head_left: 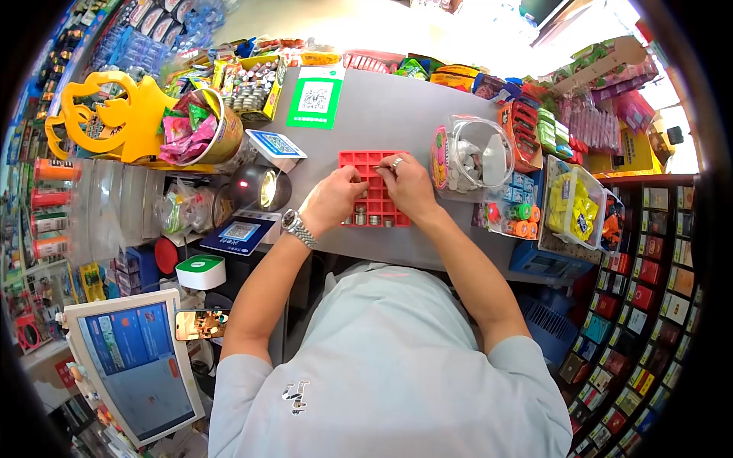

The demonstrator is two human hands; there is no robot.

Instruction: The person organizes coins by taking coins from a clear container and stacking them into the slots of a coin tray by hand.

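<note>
Nearest of all was the person's pale grey shirt (pixel 412 359), and off to the left stood a tilted monitor (pixel 141 366) with a phone (pixel 202 324) beside it. Beyond them both bare forearms reached in over the counter (pixel 397 111), the left one wearing a metal wristwatch (pixel 298 227). The red tray (pixel 375 200), divided into small compartments, lay flat on the counter between the hands, straight ahead of the body; small silvery pieces (pixel 360 217) sat in compartments along its near end. The left hand (pixel 336 196) was over the tray's left side, its fingers curled in; I could not tell whether that grip had closed on anything. The right hand (pixel 408 187), with a ring on one finger, arched over the right side, its fingers bent downward, and its grip was equally hard to read. Left of the tray stood a dark round device (pixel 269 188) with a lit face; to the right, a clear jar (pixel 467 156) held pale pieces. Farther off, a green QR card (pixel 314 120) lay on the counter, and colourful packets (pixel 454 76) lined its far edge.
</note>
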